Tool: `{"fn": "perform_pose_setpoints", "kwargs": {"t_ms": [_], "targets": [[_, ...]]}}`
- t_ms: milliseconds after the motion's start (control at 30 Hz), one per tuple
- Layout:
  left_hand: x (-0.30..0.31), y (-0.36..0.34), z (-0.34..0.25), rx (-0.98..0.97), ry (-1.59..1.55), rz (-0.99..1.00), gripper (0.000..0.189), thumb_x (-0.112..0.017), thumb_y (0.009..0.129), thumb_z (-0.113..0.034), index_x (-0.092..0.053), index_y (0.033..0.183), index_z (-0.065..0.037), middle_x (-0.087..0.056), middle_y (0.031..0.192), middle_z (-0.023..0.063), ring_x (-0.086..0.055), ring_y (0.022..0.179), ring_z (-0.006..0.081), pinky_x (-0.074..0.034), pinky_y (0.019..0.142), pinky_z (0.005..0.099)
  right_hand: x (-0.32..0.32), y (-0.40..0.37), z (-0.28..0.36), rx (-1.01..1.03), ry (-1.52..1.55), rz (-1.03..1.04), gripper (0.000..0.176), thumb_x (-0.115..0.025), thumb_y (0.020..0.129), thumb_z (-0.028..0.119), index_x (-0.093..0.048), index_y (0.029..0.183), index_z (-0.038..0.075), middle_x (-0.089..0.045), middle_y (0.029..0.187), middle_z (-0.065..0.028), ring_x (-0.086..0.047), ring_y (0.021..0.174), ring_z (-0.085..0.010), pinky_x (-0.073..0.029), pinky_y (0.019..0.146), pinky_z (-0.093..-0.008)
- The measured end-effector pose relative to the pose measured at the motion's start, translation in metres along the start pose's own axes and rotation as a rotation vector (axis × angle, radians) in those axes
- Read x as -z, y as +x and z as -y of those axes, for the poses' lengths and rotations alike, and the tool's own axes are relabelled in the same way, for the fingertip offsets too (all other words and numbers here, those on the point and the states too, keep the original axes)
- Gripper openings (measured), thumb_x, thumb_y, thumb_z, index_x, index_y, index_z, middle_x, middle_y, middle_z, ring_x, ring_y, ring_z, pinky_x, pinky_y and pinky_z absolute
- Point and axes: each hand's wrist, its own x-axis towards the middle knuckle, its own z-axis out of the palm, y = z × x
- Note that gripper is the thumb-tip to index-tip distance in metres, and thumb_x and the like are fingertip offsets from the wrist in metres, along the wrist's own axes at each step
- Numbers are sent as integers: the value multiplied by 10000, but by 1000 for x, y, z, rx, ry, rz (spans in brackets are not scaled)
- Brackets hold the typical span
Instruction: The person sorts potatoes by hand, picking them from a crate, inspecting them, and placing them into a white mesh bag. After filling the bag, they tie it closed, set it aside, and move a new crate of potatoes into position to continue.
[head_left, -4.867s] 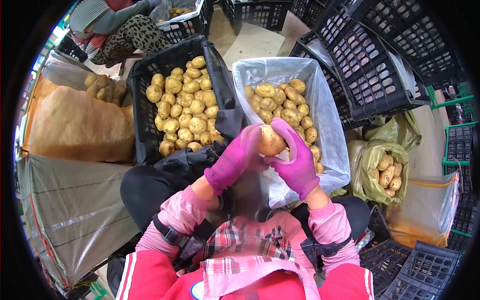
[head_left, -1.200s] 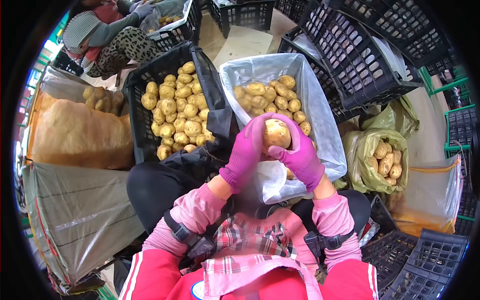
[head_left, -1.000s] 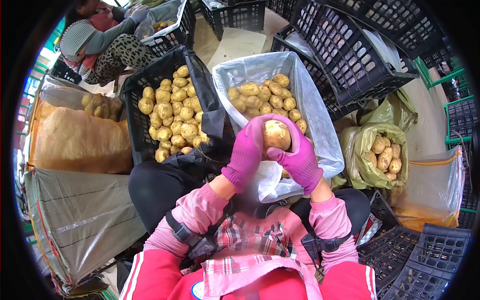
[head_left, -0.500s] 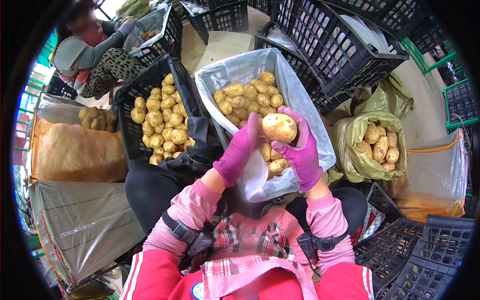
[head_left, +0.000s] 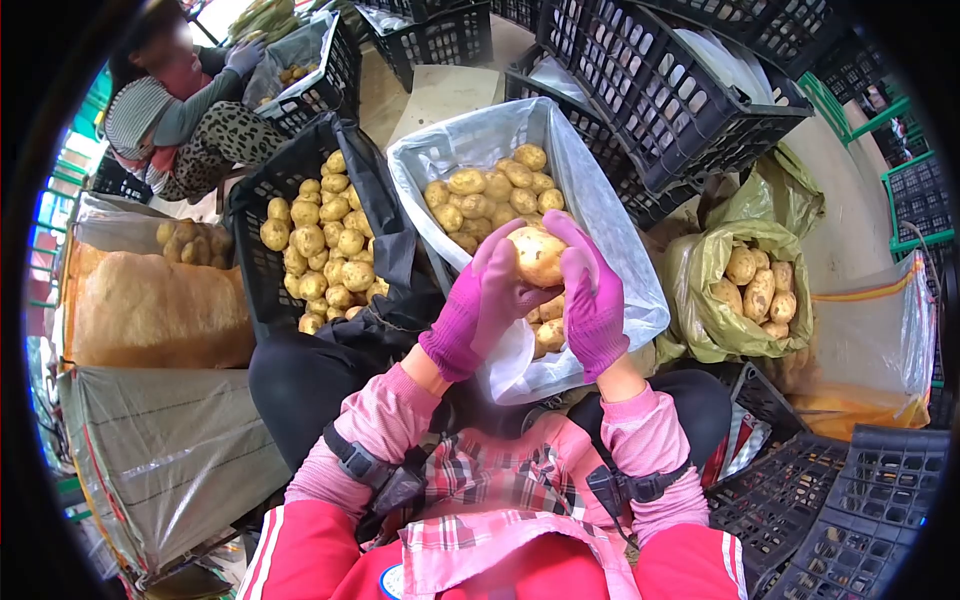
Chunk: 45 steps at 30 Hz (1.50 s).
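Left hand point(head_left: 470, 305) and right hand point(head_left: 595, 300), purple-gloved, clamp one potato point(head_left: 538, 255) from either side just above the plastic-lined crate point(head_left: 600, 190), top skin left bare, likely for a look-over; black crate point(head_left: 250, 205) left of it.

place: produce sorting site | evidence: black crates point(head_left: 690, 80), potato sacks point(head_left: 745, 295), another sorter point(head_left: 170, 110)
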Motion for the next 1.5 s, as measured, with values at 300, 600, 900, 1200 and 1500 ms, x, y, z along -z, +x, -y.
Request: {"fn": "perform_pose_setpoints", "kwargs": {"t_ms": [300, 600, 900, 1200, 1500], "targets": [[3, 1, -25, -221, 246, -10, 716, -650, 941, -350, -317, 1490, -30, -473, 1359, 96, -515, 1199, 161, -424, 1007, 292, 3, -7, -14, 22, -325, 162, 546, -382, 1050, 404, -425, 1394, -18, -580, 1294, -139, -576, 1179, -238, -468, 1004, -367], [12, -5, -17, -487, 736, -7, 594, -572, 992, -233, -334, 1494, -24, -381, 1525, 117, -446, 1326, 184, -356, 1094, 322, -6, 0, 16, -574, 757, 229, 656, -361, 1022, 520, -344, 1456, 29, -462, 1416, -146, -522, 1262, -250, -459, 1045, -430], [25, 6, -11, -557, 734, -66, 422, -540, 1002, -164, -489, 1386, 2, -534, 1393, 137, -472, 1323, 236, -339, 1116, 357, -5, 0, 12, -585, 706, 286, 681, -464, 999, 500, -299, 1468, 35, -503, 1349, -153, -596, 1158, -267, -525, 965, -411], [32, -2, 6, 11, 190, -138, 790, -737, 867, -384, -337, 1468, -63, -525, 1267, 100, -556, 1131, 179, -512, 937, 318, -8, -2, -12, -454, 18, 176, 529, -459, 1020, 424, -482, 1364, 23, -650, 1089, -124, -692, 815, -166, -569, 684, -268], [143, -9, -26, -356, -40, -838, 344, -620, 956, -250, -532, 1207, -31, -627, 1080, 132, -657, 967, 248, -599, 779, 367, 0, -13, -62, -361, -384, 202, 494, -639, 923, 261, -527, 1319, -12, -655, 1191, -175, -643, 1081, -258, -498, 929, -351]]}}
